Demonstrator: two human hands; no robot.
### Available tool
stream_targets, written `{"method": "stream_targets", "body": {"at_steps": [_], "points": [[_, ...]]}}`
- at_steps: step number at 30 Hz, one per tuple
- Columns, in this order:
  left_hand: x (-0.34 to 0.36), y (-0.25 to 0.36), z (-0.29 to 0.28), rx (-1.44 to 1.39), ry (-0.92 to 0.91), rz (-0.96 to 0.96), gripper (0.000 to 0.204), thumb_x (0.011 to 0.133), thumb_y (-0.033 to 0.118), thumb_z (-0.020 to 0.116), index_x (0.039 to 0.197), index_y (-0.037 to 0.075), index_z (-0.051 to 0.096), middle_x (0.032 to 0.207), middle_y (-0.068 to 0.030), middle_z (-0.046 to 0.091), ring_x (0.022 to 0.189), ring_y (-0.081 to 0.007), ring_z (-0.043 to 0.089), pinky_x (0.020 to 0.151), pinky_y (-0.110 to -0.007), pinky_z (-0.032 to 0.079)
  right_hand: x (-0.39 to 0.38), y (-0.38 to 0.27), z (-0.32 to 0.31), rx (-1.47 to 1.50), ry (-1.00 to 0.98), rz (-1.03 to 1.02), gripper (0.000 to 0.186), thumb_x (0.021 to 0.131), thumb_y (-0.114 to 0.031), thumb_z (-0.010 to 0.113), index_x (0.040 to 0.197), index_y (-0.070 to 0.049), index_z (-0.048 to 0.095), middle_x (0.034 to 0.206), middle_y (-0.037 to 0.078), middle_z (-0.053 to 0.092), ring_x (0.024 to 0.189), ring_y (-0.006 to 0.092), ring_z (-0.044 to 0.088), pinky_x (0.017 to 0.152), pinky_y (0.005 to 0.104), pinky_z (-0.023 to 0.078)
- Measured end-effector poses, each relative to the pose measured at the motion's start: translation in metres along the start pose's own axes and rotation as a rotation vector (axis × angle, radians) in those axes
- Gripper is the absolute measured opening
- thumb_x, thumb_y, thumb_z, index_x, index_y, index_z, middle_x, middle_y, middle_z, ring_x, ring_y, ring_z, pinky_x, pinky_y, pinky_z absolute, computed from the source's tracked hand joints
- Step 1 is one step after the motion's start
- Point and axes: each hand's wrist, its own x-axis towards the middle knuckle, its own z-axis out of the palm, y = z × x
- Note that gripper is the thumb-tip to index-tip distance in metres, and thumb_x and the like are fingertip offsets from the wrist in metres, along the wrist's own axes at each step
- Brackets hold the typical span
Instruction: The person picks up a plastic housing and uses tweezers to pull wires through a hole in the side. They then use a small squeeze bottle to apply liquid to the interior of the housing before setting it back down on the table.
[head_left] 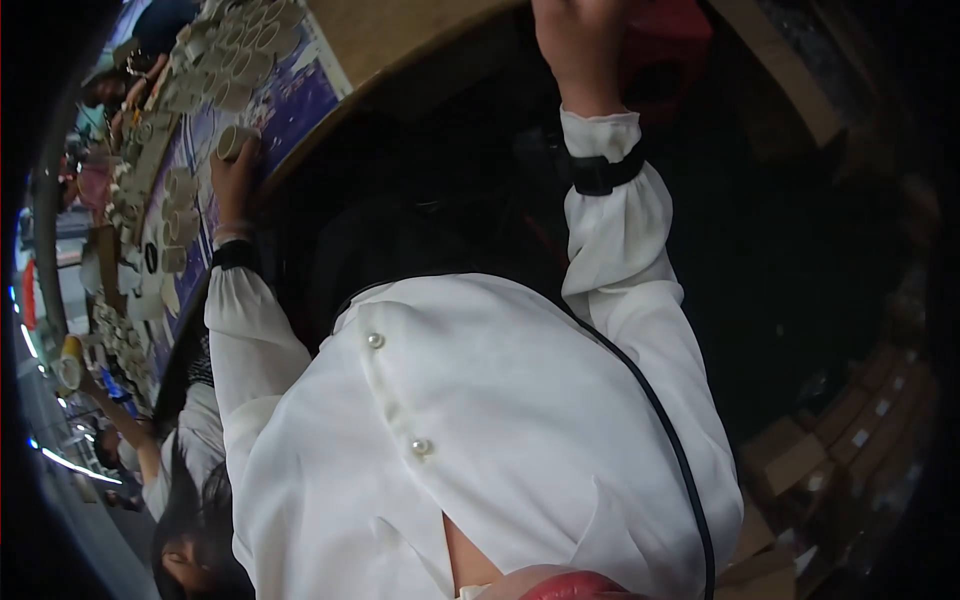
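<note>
a long worktable (300, 100) with a purple top curves away left; cardboard boxes (800, 450) stack on the dim right.

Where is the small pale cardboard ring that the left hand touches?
In the head view, upper left: the small pale cardboard ring lies at the table's edge, at the left hand, beside many similar rings.

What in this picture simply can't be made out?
Head view:
- Right hand: fingers cut off by the top edge; whether it holds anything is unseen.
- Left hand: touches a small pale ring-shaped roll; grip unclear, too small.
- Rows of pale rolls on the blue-covered table: too small and bent by the lens.
- Brown cardboard boxes: lost in shadow.
</note>
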Motion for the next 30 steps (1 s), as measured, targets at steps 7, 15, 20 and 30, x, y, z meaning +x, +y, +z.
{"method": "stream_targets", "body": {"at_steps": [7,15,20,30], "points": [[-0.005,0.014,-0.002,0.111,0.009,-0.003,0.041,0.08,0.031,0.073,0.105,-0.001,0.063,0.096,-0.0101,0.067,0.087,-0.0205,0.063,0.079,-0.033,0.048,-0.003,0.026,-0.069,0.141,0.303,0.186,0.022,0.093,-0.023,0.064,0.101,-0.004,0.059,0.088,0.007,0.065,0.075,0.0123,0.062,0.068,0.0257,0.051],[0.012,-0.014,-0.021,0.034,-0.038,-0.161,0.035,0.083,0.03,0.07,0.098,-0.001,0.067,0.086,-0.0091,0.067,0.074,-0.0196,0.063,0.067,-0.032,0.05,-0.011,0.046,-0.059,0.214,0.301,0.283,0.023,0.093,-0.023,0.064,0.102,-0.003,0.059,0.09,0.006,0.066,0.078,0.011,0.062,0.067,0.0268,0.052],[0.014,0.001,0.004,0.154,-0.084,-0.166,0.053,0.078,0.044,0.073,0.101,-0.003,0.066,0.092,-0.0147,0.069,0.08,-0.0242,0.065,0.074,-0.037,0.051,-0.023,0.085,-0.057,0.16,0.248,0.278,0.021,0.092,-0.018,0.065,0.103,-0.001,0.059,0.094,0.009,0.068,0.082,0.0134,0.064,0.074,0.0273,0.054],[-0.006,-0.01,0.011,0.429,0.155,-0.166,0.065,0.07,0.048,0.076,0.105,-0.004,0.061,0.101,-0.0218,0.067,0.092,-0.0361,0.065,0.08,-0.044,0.051,-0.021,0.077,0.007,0.2,-0.055,0.313,0.02,0.09,-0.017,0.067,0.102,-0.003,0.063,0.096,0.009,0.069,0.085,0.0144,0.064,0.077,0.0274,0.053]]}}
